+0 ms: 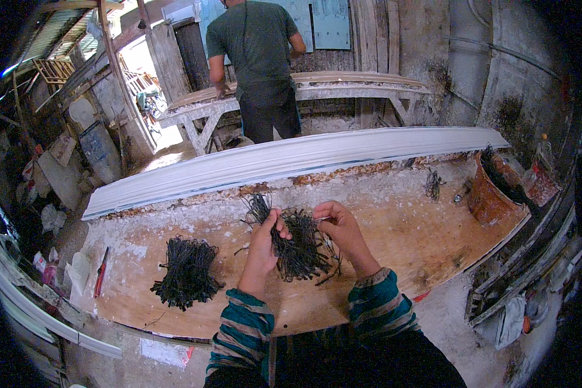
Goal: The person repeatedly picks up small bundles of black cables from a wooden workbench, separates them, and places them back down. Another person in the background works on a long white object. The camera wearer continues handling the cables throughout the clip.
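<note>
In my left hand (263,244) a bundle of thin black looped wires (257,205) is gripped, its looped ends sticking up past the fingers. Right beside it, a pile of the same dark wires (304,249) lies on the wooden board, partly behind my left hand. My right hand (343,231) is closed in a pinch at the right edge of this pile; what sits between its fingertips is too small to make out. Left of my hands rests another thick stack of black looped wires (186,271), apart from both hands.
A long white moulding (291,155) runs along the board's far edge. On the board (427,252) lie a red-handled tool (101,273) at left and a small wire clump (434,185) at right, near an orange-brown bucket (488,197). A person (255,58) stands at a far bench.
</note>
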